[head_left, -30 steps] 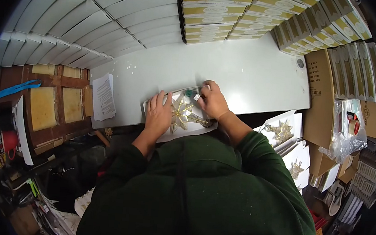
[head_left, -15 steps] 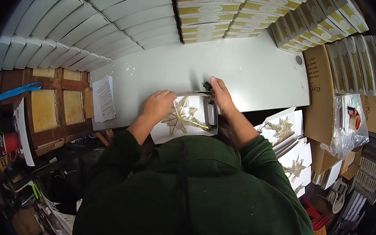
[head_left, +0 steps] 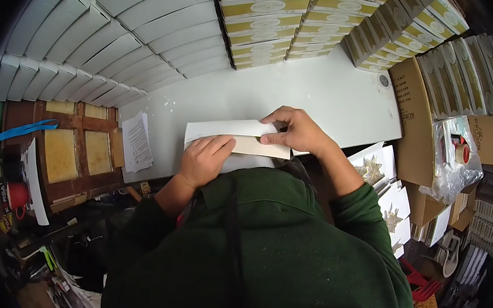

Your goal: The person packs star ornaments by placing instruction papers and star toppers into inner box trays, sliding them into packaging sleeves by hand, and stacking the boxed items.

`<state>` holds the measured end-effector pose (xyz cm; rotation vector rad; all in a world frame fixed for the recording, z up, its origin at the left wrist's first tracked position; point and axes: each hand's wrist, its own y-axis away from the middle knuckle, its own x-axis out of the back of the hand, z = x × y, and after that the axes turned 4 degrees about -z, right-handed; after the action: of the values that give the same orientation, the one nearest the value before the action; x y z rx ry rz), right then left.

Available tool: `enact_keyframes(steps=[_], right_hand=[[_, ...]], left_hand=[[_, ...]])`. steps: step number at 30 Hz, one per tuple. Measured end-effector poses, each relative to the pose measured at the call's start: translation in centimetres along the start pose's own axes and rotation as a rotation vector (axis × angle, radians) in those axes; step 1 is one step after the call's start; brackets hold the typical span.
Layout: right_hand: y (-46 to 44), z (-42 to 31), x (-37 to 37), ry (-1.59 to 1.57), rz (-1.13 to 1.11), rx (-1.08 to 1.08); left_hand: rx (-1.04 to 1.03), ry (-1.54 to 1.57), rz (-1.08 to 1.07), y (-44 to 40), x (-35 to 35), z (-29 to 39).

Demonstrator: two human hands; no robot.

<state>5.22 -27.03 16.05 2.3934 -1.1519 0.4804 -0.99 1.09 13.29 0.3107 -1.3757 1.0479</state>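
A white cardboard box (head_left: 219, 129) lies at the near edge of the table, against my body. A long cream-white panel (head_left: 258, 149) of it faces me, with a narrow gap above. My left hand (head_left: 203, 161) grips the box at its left part, fingers close together across the panel. At the right end my right hand (head_left: 298, 132) pinches the upper edge, thumb in front and fingers behind. A small bit of green (head_left: 258, 138) shows by the right thumb. The star is out of sight now.
White boxes (head_left: 169, 27) are stacked at the back left, gold-labelled boxes (head_left: 264, 23) at the back. Printed sheets (head_left: 136, 142) lie left on the white table (head_left: 345, 98). To the right are open boxes with gold stars (head_left: 392, 218) and a brown carton (head_left: 413, 122).
White cardboard now covers the gold star that lay in the open box. My right hand has come down onto the box edge; my left hand has slid lower onto the panel.
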Motion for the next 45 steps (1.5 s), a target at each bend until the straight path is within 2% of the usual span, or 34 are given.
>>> enact_keyframes(steps=[3, 7, 12, 16, 18, 23, 27, 29, 30, 32, 33, 34, 35, 37, 38, 42, 43, 45], right_hand=[[0.4, -0.6, -0.1, -0.036, 0.102, 0.065], [-0.7, 3.5, -2.0, 0.006, 0.15, 0.059], [-1.5, 1.5, -1.6, -0.033, 0.219, 0.07], [-2.3, 1.4, -0.7, -0.09, 0.264, 0.096], [-1.6, 1.7, -1.9, -0.133, 0.258, 0.074], [-3.1, 4.0, -2.3, -0.235, 0.18, -0.138], [-3.1, 5.1, -3.0, -0.53, 0.282, -0.282], [-3.3, 7.5, -4.5, -0.975, 0.365, -0.263], [-3.1, 8.7, -5.6, -0.98, 0.374, -0.272], [-2.5, 10.6, -8.0, -0.771, 0.339, -0.41], [-2.0, 11.2, -9.4, -0.496, 0.349, -0.397], [-1.4, 11.7, -10.9, -0.219, 0.351, -0.383], [-1.2, 12.3, -12.1, -0.218, 0.354, -0.392], [-1.0, 13.3, -13.6, 0.117, 0.434, -0.345], [-0.8, 13.5, -13.6, 0.114, 0.433, -0.355], [-0.7, 14.5, -11.9, 0.061, 0.346, -0.162], [-0.2, 14.2, -11.2, 0.065, 0.352, -0.171], [1.0, 13.5, -9.6, -0.641, 0.438, -0.343]], left_hand=[[0.003, 0.016, 0.083, 0.1, 0.7, -0.2], [0.127, 0.172, -0.168, 1.3, -0.7, -2.1], [0.207, 0.321, -0.193, 0.3, 1.5, -2.4], [0.167, 0.264, -0.141, -1.7, 3.1, -2.8], [0.175, 0.265, -0.157, -0.6, 3.1, -2.1], [0.188, 0.277, -0.264, -1.0, 0.5, -3.6], [0.302, 0.408, -0.267, -1.5, -0.7, -4.8], [0.339, 0.38, -0.306, -2.4, -3.1, -6.0], [0.388, 0.344, -0.343, -2.5, -4.9, -6.7], [0.481, 0.266, -0.416, -2.4, -7.9, -7.5], [0.474, 0.271, -0.423, -2.2, -9.1, -7.5], [0.413, 0.192, -0.431, -2.0, -10.5, -7.4], [0.353, 0.114, -0.435, -1.9, -11.8, -7.1], [0.233, -0.04, -0.444, -2.2, -13.6, -6.3], [0.23, -0.034, -0.452, -2.8, -14.2, -5.5], [0.224, -0.055, -0.093, -6.9, -17.0, -1.8], [0.218, -0.046, -0.093, -7.3, -17.0, -1.3], [0.23, 0.042, -0.339, -7.3, -16.6, -0.3]])
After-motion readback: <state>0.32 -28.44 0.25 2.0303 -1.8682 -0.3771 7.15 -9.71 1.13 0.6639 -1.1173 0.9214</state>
